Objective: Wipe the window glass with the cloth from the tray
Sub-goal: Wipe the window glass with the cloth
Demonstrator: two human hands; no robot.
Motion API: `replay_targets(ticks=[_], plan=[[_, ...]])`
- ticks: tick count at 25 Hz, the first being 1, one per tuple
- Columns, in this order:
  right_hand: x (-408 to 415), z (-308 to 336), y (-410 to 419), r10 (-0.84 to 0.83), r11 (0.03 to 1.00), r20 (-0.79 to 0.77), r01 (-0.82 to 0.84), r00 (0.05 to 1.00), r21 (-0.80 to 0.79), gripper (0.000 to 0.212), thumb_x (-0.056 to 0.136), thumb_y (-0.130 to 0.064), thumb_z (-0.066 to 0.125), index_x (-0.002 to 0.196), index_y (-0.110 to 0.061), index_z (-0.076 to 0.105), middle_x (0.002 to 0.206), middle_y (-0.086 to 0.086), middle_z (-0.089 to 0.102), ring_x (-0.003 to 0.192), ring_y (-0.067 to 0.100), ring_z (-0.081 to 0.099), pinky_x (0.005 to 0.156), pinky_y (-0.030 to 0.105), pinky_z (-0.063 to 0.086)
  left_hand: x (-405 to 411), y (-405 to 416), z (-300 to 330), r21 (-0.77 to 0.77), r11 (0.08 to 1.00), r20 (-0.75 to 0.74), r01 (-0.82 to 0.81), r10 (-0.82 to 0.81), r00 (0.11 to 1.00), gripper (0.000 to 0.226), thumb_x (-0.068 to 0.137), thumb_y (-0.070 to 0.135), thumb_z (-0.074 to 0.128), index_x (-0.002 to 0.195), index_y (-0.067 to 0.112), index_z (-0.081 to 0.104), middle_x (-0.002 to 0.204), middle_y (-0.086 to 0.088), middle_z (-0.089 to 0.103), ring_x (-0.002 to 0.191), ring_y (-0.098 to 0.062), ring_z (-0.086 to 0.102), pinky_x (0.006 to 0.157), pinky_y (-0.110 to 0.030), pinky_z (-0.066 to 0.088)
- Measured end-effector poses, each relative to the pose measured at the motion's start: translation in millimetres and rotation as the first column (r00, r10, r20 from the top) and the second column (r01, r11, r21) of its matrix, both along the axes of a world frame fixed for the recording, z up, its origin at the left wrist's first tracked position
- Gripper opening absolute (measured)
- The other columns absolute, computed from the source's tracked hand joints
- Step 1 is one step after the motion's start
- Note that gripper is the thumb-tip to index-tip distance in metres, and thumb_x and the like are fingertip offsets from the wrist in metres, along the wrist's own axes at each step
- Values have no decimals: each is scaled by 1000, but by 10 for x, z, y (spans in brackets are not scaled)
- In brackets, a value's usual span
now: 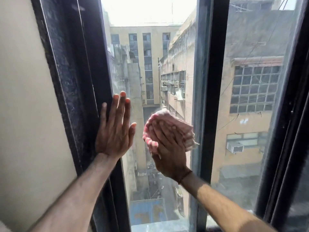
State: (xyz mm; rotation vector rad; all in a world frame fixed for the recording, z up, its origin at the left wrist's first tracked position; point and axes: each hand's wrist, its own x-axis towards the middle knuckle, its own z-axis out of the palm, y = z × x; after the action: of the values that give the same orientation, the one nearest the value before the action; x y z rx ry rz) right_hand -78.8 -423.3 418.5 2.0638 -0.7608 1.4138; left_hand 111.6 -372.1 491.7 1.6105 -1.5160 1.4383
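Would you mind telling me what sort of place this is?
Probably an upper-floor room in a dense city: a black-framed window beside a cream wall, multi-storey buildings outside, and an alley far below.

Both forearms come in bare from the bottom of the frame, no sleeves anywhere. The right hand (168, 148), lower centre, has a thin dark thread bracelet (184, 176) around the wrist. The left hand (113, 131), centre-left, has no rings or bands.
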Motion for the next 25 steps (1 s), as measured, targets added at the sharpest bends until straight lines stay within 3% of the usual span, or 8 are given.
replay_targets(ticks=[3,8,13,15,17,19,22,25], plan=[[-445,-364,33,0,999,-260,-10,966,-40,55,101,-28,57,154,-17,46,163,2,43,157,18,31,122,53,39,19,36,-21,3,1000,6,-3,3,1000,76,106,48,22,167,5,6,176,-15,-3,163,-31,-8,133,-54,4],[-112,358,-35,-60,994,195,40,979,104,58,99,-11,44,156,-8,39,168,10,31,160,28,23,131,57,13,3,17,-10,-9,1000,5,23,-22,1000,76,106,49,19,167,4,8,177,-17,4,163,-32,-2,133,-54,2],[-602,-223,19,-93,993,-390,55,916,-105,56,103,-23,55,157,-16,41,168,3,35,160,19,25,132,46,20,13,33,6,13,999,-20,45,-45,999,78,105,49,25,167,6,4,177,-16,5,162,-29,-7,133,-54,3],[-652,12,13,-55,998,-280,43,958,-50,53,105,-22,50,157,-15,42,167,4,36,160,20,24,131,49,22,15,54,-11,3,998,-30,58,-58,998,79,105,49,27,167,6,3,177,-16,5,162,-27,-10,133,-53,1],[-403,430,-10,-37,997,56,33,998,72,53,106,-21,40,158,-12,39,168,8,34,160,24,24,132,53,17,2,34,-1,-10,997,-39,76,-77,996,79,104,49,29,167,7,4,177,-16,7,161,-26,-10,132,-53,0],[-127,498,1,-52,997,119,46,991,55,54,105,-17,43,158,-11,38,168,10,33,160,26,24,132,54,13,18,25,6,-15,997,-46,78,-79,996,79,104,47,33,167,8,5,177,-16,9,161,-24,-9,132,-53,1],[-252,-223,52,18,999,-328,-34,945,-43,59,104,-16,50,161,-20,33,170,3,30,160,21,24,131,50,23,32,33,-14,5,997,-47,80,-80,996,82,104,45,40,167,8,3,177,-15,7,162,-24,-9,132,-54,2],[-611,-694,252,151,980,-502,-65,852,186,61,100,-17,52,158,-28,37,166,-4,40,154,18,38,122,48,41,49,36,-24,14,995,-44,97,-96,994,81,103,45,37,167,7,3,177,-16,6,162,-25,-8,132,-54,2]])
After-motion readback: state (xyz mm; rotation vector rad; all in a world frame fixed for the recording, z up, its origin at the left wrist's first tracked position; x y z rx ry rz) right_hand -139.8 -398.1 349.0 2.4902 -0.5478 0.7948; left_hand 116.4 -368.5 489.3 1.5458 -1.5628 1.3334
